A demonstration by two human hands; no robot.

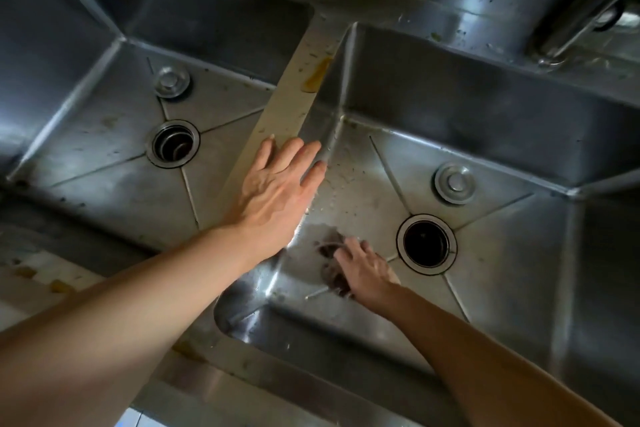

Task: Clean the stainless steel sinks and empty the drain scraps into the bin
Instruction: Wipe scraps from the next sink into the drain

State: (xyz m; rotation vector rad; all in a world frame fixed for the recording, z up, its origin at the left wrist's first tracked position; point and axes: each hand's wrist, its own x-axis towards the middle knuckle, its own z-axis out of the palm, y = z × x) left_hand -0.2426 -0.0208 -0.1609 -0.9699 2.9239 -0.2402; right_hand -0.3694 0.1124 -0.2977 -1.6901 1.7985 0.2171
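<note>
While the left hand (277,184) lies flat on the divider (294,104), the right hand (363,270) grips a scrubber (332,279).

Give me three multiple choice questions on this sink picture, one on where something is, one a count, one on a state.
1. Where does the left hand rest?
A. on the divider between the sinks
B. in the left drain
C. on the tap

2. How many round stoppers lie loose on the sink floors?
A. none
B. two
C. four

3. What is the right hand doing?
A. hanging idle
B. pressing a dark scrubber on the sink floor
C. lifting a stopper

Answers: 1 A, flat fingers lie on the divider. 2 B, left stopper and right stopper. 3 B, fingers cover the dark scrubber in the right sink.
</note>
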